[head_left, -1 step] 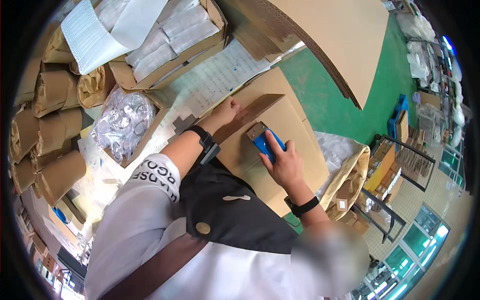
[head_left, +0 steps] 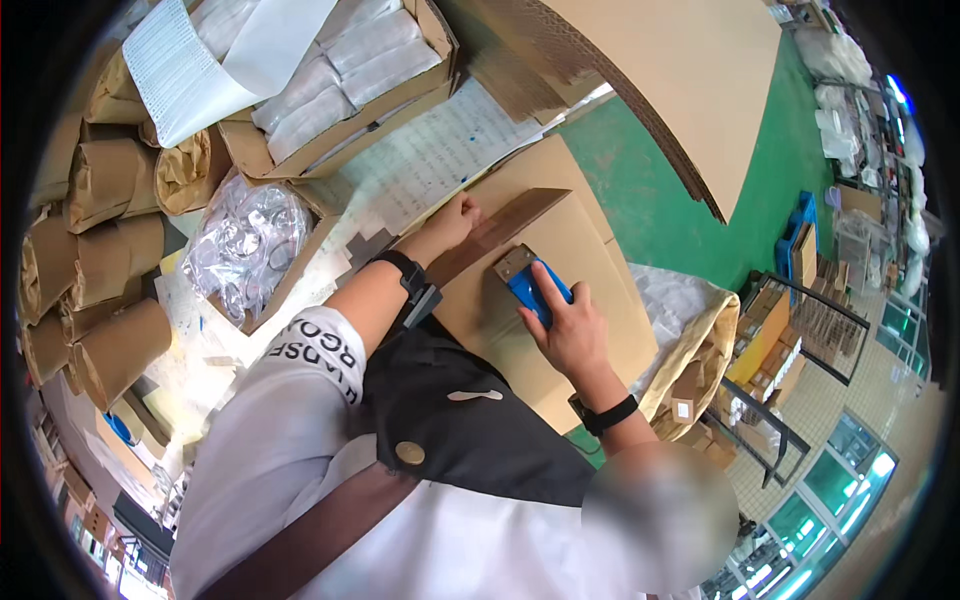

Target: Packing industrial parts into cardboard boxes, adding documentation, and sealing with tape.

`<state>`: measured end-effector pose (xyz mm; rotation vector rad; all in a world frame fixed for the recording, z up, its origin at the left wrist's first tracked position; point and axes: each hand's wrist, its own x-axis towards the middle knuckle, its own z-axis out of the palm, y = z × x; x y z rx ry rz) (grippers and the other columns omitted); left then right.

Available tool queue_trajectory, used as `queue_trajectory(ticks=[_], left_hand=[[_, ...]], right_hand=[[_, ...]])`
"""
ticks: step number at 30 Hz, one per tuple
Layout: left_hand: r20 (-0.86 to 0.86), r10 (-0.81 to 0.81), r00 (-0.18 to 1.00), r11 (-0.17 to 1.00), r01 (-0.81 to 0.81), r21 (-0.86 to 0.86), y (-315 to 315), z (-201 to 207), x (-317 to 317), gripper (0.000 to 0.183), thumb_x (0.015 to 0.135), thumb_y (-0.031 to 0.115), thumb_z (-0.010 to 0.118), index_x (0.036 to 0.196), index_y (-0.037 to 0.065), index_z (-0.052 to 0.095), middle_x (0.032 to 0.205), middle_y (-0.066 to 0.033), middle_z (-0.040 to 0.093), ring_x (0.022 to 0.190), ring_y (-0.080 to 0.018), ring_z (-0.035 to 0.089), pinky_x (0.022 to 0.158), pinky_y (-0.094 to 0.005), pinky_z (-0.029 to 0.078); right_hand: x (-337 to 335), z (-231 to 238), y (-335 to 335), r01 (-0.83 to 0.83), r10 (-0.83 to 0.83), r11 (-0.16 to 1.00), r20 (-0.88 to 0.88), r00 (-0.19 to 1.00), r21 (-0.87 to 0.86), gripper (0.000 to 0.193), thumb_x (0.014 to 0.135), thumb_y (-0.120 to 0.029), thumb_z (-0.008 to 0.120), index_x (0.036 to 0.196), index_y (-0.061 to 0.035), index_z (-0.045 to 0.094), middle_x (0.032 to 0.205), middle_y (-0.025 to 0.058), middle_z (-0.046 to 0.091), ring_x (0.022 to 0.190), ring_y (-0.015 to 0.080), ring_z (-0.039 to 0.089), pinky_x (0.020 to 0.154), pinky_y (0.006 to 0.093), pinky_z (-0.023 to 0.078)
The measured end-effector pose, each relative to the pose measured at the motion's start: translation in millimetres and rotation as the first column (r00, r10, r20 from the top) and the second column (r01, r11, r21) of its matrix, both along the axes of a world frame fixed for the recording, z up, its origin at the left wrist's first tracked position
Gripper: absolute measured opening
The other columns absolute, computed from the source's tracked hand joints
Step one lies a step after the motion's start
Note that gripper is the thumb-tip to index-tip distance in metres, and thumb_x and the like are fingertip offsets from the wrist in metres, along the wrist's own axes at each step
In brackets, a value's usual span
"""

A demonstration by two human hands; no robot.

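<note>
My right hand (head_left: pixel 572 330) is wrapped round a blue-handled tool with a flat metal head (head_left: pixel 540 290), its index finger stretched along the top. The tool lies against the tan panel of a large cardboard box (head_left: pixel 590 260) in front of me. Beyond and left of it, my left hand (head_left: pixel 455 218) has its fingers curled at a cardboard flap (head_left: pixel 500 185) of the same box. Between the two hands runs a darker brown wedge-shaped strip (head_left: pixel 515 220) of cardboard. What lies under the left fingers is partly hidden.
An open carton of wrapped white packets (head_left: pixel 380 60) stands at the far left with paper sheets (head_left: pixel 175 75) over it. Nearby are a box of clear plastic bags (head_left: pixel 245 235) and stacked brown paper bundles (head_left: pixel 120 350). A large cardboard sheet (head_left: pixel 690 80) juts in at the upper right.
</note>
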<state>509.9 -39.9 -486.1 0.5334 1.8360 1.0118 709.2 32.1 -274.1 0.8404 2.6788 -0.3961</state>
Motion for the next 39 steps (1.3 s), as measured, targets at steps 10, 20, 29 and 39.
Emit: queue_trajectory(ticks=[10,20,29,39], left_hand=[[0.51,-0.001,0.86,0.98,-0.102,0.173,6,-51,8,0.016,0.087,0.013,0.068,0.099,0.007,0.062,0.086,0.0003,0.062,0.083,-0.009,0.056,0.079,-0.024,0.046],[0.045,-0.166,0.985,0.985,0.163,0.055,-2,-8,3,0.05,0.1,0.044,0.039,0.134,0.007,0.045,0.127,-0.0193,0.049,0.122,-0.0288,0.046,0.103,-0.0433,0.035],[0.442,-0.3,0.845,0.951,0.231,0.204,30,45,30,0.07,0.097,0.048,0.047,0.121,-0.017,0.035,0.081,-0.0125,0.063,0.063,-0.0154,0.06,0.051,-0.0273,0.049],[0.132,-0.358,0.924,0.93,0.339,0.142,24,54,17,0.064,0.102,0.049,0.03,0.137,-0.003,0.041,0.135,-0.0173,0.051,0.125,-0.0273,0.048,0.104,-0.0348,0.037]], right_hand=[[-4,5,2,-0.006,0.005,0.999,-0.008,1.0,-0.044,0.066,0.083,-0.046,0.066,0.143,-0.032,0.04,0.087,0.0142,0.048,0.068,0.0313,0.057,0.056,0.0401,0.05],[-7,7,0,0.012,-0.011,1.0,0.024,1.0,-0.026,0.068,0.081,-0.045,0.068,0.142,-0.0302,0.042,0.088,0.0133,0.049,0.07,0.0304,0.057,0.059,0.0391,0.051],[24,8,47,0.283,-0.358,0.691,0.024,0.933,-0.665,0.076,0.087,-0.05,0.063,0.142,-0.0048,0.037,0.094,0.019,0.064,0.087,0.0251,0.064,0.069,0.0359,0.051],[95,-19,34,0.028,-0.553,0.003,0.021,0.833,-1.0,0.052,0.096,-0.048,0.05,0.093,0.0016,0.065,0.078,0.0072,0.066,0.066,0.0131,0.061,0.063,0.0282,0.049]])
